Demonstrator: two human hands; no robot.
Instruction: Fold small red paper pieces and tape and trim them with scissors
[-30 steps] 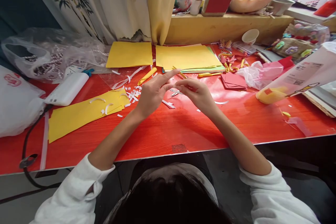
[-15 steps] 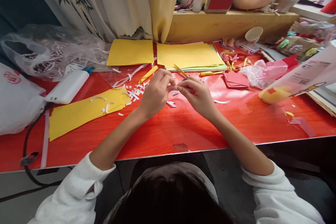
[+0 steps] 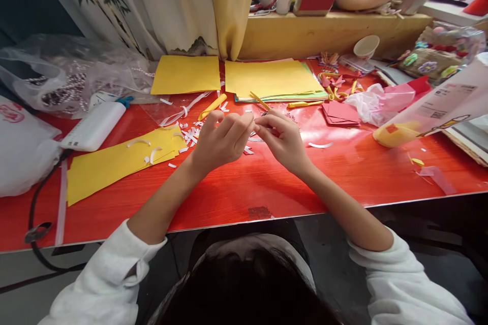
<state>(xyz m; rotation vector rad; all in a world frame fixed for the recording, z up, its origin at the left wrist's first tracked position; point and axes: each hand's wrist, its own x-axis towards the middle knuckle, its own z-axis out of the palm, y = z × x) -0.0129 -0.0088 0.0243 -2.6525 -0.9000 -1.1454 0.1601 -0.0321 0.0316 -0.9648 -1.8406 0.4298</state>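
My left hand (image 3: 223,137) and my right hand (image 3: 284,139) meet over the red table, fingertips pinched together and almost touching. Both are closed; whatever lies between the fingertips is too small or hidden to make out. A thin yellow stick-like piece (image 3: 260,100) shows just beyond my right fingers, its lower end hidden by them. Beside my left hand lie white paper scraps (image 3: 190,136) and a rolled yellow paper piece (image 3: 212,106). Under the fingers, a few red-and-white strips (image 3: 248,151) rest on the table.
Yellow sheets (image 3: 270,78) are stacked at the back, with another yellow sheet (image 3: 186,75) to their left. Long yellow strips (image 3: 114,165) lie at left by a white box-like device (image 3: 95,124). Red paper squares (image 3: 340,113) and a leaning printed bag (image 3: 438,104) are at right.
My left hand's fingers have turned and spread slightly at the knuckles while the fingertips stay by my right hand. The whole view has shifted slightly.
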